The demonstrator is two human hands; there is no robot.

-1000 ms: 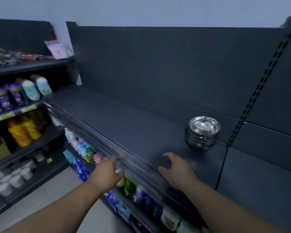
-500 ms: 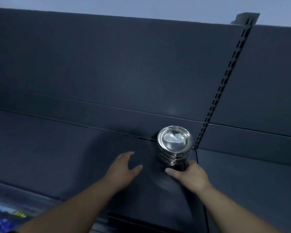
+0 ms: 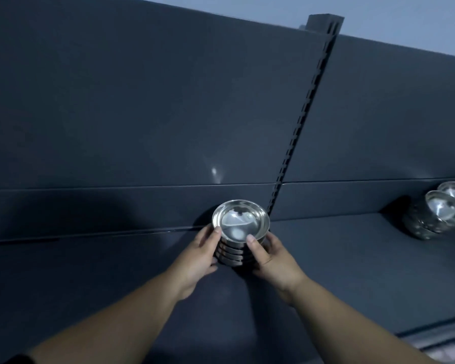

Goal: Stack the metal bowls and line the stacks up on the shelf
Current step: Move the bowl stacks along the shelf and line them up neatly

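Head view: left grip (image 3: 198, 254) and right grip (image 3: 272, 254) hold the stack of metal bowls (image 3: 239, 227) at the back of the shelf (image 3: 352, 264), and it could tip if one side pushes harder.

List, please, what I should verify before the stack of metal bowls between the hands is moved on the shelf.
1. Grip of left hand on one side of the stack of bowls: ok.
2. Grip of right hand on the opposite side: ok.
3. Bowls nested evenly, stack upright: ok.
4. Stack lifted off the shelf: cannot tell.
5. Tidy line-up of the other bowls at the right edge: cannot tell, partly cut off.
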